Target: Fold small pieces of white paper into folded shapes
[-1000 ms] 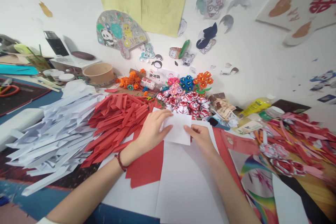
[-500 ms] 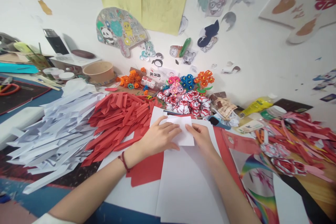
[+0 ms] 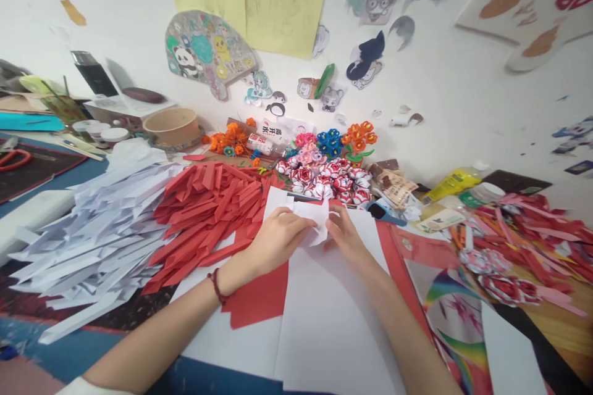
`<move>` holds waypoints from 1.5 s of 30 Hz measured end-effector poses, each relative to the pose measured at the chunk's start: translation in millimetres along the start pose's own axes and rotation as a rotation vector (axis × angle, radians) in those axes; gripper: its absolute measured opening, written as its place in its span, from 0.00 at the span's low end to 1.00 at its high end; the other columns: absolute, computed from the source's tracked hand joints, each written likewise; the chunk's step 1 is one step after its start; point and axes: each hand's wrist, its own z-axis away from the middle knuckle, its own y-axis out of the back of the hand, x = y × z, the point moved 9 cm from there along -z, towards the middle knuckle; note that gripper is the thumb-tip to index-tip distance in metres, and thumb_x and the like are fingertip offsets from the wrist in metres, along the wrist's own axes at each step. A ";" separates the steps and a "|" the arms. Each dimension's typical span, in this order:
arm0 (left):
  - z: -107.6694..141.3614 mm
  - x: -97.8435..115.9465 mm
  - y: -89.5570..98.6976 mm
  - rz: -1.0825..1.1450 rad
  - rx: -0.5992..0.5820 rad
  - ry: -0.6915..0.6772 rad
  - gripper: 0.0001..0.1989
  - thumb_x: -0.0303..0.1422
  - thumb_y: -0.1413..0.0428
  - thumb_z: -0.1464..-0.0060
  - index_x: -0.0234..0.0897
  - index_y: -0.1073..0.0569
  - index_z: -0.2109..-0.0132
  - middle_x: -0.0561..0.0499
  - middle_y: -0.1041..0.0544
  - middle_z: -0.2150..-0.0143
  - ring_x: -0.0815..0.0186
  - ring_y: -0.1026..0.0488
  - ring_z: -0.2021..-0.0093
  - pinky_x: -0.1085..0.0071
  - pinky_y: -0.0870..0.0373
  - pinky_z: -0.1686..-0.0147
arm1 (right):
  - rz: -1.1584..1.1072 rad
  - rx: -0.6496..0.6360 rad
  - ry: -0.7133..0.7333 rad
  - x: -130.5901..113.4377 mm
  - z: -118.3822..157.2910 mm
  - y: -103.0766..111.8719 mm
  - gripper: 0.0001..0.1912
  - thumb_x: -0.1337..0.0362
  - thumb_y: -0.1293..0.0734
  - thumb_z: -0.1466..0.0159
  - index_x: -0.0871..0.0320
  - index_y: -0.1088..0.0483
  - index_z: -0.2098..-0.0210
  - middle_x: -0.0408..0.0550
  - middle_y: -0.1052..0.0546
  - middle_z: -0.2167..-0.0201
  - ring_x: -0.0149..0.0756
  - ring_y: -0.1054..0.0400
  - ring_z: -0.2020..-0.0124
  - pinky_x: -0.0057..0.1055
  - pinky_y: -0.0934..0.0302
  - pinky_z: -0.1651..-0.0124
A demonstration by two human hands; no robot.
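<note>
A small piece of white paper (image 3: 317, 212) is between my two hands, its right side curling up. My left hand (image 3: 280, 237) grips it from the left, thumb and fingers pinched on its lower part. At its right edge my right hand (image 3: 345, 236) has thumb and curled fingers closed on the paper. Beneath lies a large white sheet (image 3: 333, 321), over red paper (image 3: 259, 299). Folded red paper strips (image 3: 208, 210) are heaped just left of my left hand, with folded white strips (image 3: 102, 234) beyond them.
Red-and-white paper flowers (image 3: 324, 179) stand behind my hands, with blue flowers (image 3: 330, 143) behind them. At the right are a yellow bottle (image 3: 451, 185) and a pile of red and pink strips (image 3: 542, 228). Red-handled scissors (image 3: 16, 160) lie far left.
The small paper lay flat and now bends up at its right side. My left fingers have closed into a pinch, and my right fingers have curled round the right edge.
</note>
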 end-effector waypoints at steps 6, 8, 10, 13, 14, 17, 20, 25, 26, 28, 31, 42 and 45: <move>1.2 -20.2 13.6 0.134 0.131 0.178 0.14 0.34 0.55 0.36 0.39 0.25 0.53 0.48 0.21 0.61 0.64 0.25 0.61 0.71 0.35 0.59 | -0.080 -0.088 -0.031 -5.4 3.8 -1.1 0.33 0.51 0.34 0.42 0.49 0.45 0.39 0.54 0.34 0.43 0.43 0.31 0.52 0.34 0.33 0.59; 1.5 -24.5 19.7 0.218 0.162 0.239 0.15 0.36 0.55 0.36 0.38 0.25 0.55 0.49 0.21 0.64 0.66 0.26 0.65 0.73 0.35 0.63 | -0.050 -0.096 -0.019 -8.2 4.2 4.2 0.34 0.55 0.33 0.42 0.49 0.45 0.38 0.53 0.32 0.43 0.43 0.31 0.51 0.35 0.34 0.56; 1.5 -27.3 24.8 0.305 0.188 0.290 0.16 0.38 0.55 0.36 0.36 0.25 0.55 0.50 0.22 0.65 0.67 0.27 0.67 0.75 0.35 0.65 | 0.053 -0.084 0.000 -9.3 3.4 11.1 0.32 0.59 0.34 0.42 0.50 0.43 0.39 0.52 0.31 0.45 0.42 0.30 0.53 0.36 0.34 0.55; 0.0 -28.0 26.3 0.459 0.195 0.324 0.17 0.39 0.54 0.37 0.35 0.25 0.55 0.49 0.22 0.61 0.65 0.27 0.62 0.75 0.33 0.63 | 0.420 0.136 0.114 -17.1 1.7 31.6 0.29 0.64 0.35 0.43 0.52 0.38 0.42 0.52 0.28 0.49 0.42 0.29 0.57 0.39 0.35 0.55; -0.7 -27.9 25.1 0.510 0.189 0.330 0.17 0.40 0.53 0.38 0.35 0.24 0.55 0.48 0.22 0.60 0.64 0.27 0.61 0.75 0.33 0.62 | 0.589 0.222 0.189 -24.2 3.3 34.8 0.28 0.66 0.36 0.43 0.53 0.38 0.43 0.52 0.28 0.49 0.44 0.30 0.56 0.41 0.36 0.53; -1.6 -28.7 21.5 0.610 0.187 0.353 0.18 0.41 0.52 0.39 0.34 0.24 0.56 0.47 0.22 0.60 0.63 0.26 0.60 0.74 0.32 0.61 | 1.056 0.309 0.415 -42.3 11.8 17.9 0.26 0.71 0.38 0.41 0.54 0.36 0.43 0.52 0.28 0.48 0.47 0.35 0.47 0.45 0.41 0.46; 0.4 -33.7 21.5 0.624 0.232 0.383 0.17 0.40 0.50 0.40 0.33 0.23 0.56 0.47 0.22 0.60 0.64 0.26 0.61 0.75 0.32 0.62 | 1.336 0.285 0.499 -48.3 22.7 -5.2 0.24 0.74 0.42 0.37 0.56 0.35 0.43 0.57 0.28 0.47 0.50 0.37 0.46 0.47 0.44 0.45; 10.4 -54.2 23.0 0.546 0.346 0.503 0.17 0.41 0.51 0.40 0.35 0.25 0.53 0.50 0.23 0.68 0.67 0.29 0.69 0.77 0.36 0.72 | 1.355 0.438 0.597 -63.0 46.0 -17.5 0.22 0.72 0.47 0.32 0.56 0.34 0.43 0.59 0.28 0.48 0.53 0.38 0.43 0.50 0.46 0.44; 11.9 -56.9 22.9 0.538 0.360 0.518 0.18 0.42 0.51 0.40 0.35 0.25 0.53 0.51 0.24 0.69 0.68 0.30 0.71 0.77 0.37 0.74 | 1.302 0.456 0.615 -63.4 47.3 -17.8 0.22 0.71 0.47 0.32 0.56 0.34 0.42 0.58 0.28 0.47 0.51 0.38 0.43 0.48 0.46 0.43; 12.3 -57.9 22.2 0.551 0.367 0.515 0.18 0.43 0.51 0.40 0.35 0.26 0.53 0.52 0.25 0.71 0.69 0.32 0.73 0.77 0.39 0.76 | 1.194 0.449 0.623 -59.1 43.4 -17.4 0.22 0.69 0.47 0.32 0.58 0.36 0.41 0.58 0.30 0.44 0.48 0.40 0.41 0.46 0.47 0.40; 8.8 -49.6 22.3 0.592 0.342 0.454 0.18 0.43 0.50 0.41 0.34 0.25 0.53 0.50 0.24 0.67 0.69 0.31 0.71 0.77 0.37 0.73 | 1.024 0.356 0.504 -39.9 24.0 -11.0 0.21 0.64 0.44 0.32 0.59 0.37 0.41 0.57 0.29 0.46 0.48 0.37 0.43 0.47 0.44 0.41; 18.8 -71.1 29.8 0.380 0.400 0.616 0.15 0.40 0.51 0.42 0.35 0.25 0.58 0.53 0.27 0.75 0.70 0.34 0.76 0.78 0.43 0.78 | 0.226 0.213 0.073 6.4 -1.1 15.9 0.17 0.51 0.29 0.44 0.59 0.23 0.64 0.52 0.20 0.66 0.42 0.28 0.65 0.35 0.38 0.60; 19.4 -79.1 35.0 0.184 0.327 0.654 0.13 0.36 0.50 0.43 0.37 0.25 0.57 0.52 0.24 0.71 0.67 0.30 0.73 0.75 0.39 0.75 | 0.166 0.239 0.029 10.5 -1.1 22.9 0.19 0.51 0.28 0.46 0.60 0.23 0.64 0.49 0.22 0.71 0.38 0.31 0.70 0.32 0.40 0.65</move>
